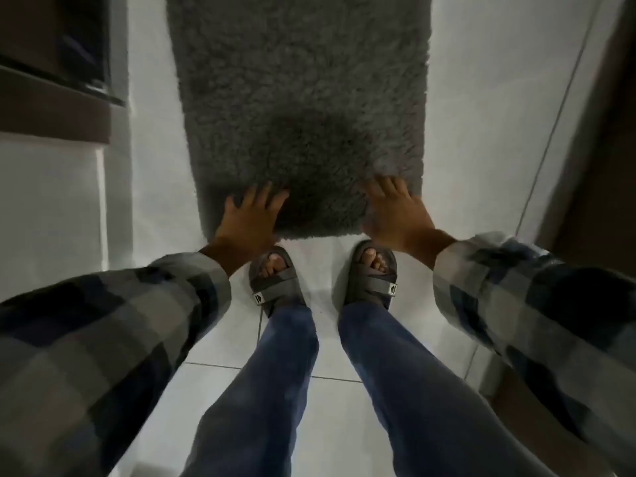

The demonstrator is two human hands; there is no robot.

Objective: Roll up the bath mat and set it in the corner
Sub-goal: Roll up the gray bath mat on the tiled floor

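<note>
Grey shaggy bath mat flat on white tile floor, unrolled. Left hand, right hand at near corners, fingers spread, gripping nothing — risk: uneven start, roll skews, loosens.

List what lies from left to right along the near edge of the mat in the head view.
left hand → bath mat near edge between the hands → right hand, all on white tiled floor.

Grey shaggy bath mat, flat, unrolled
</note>
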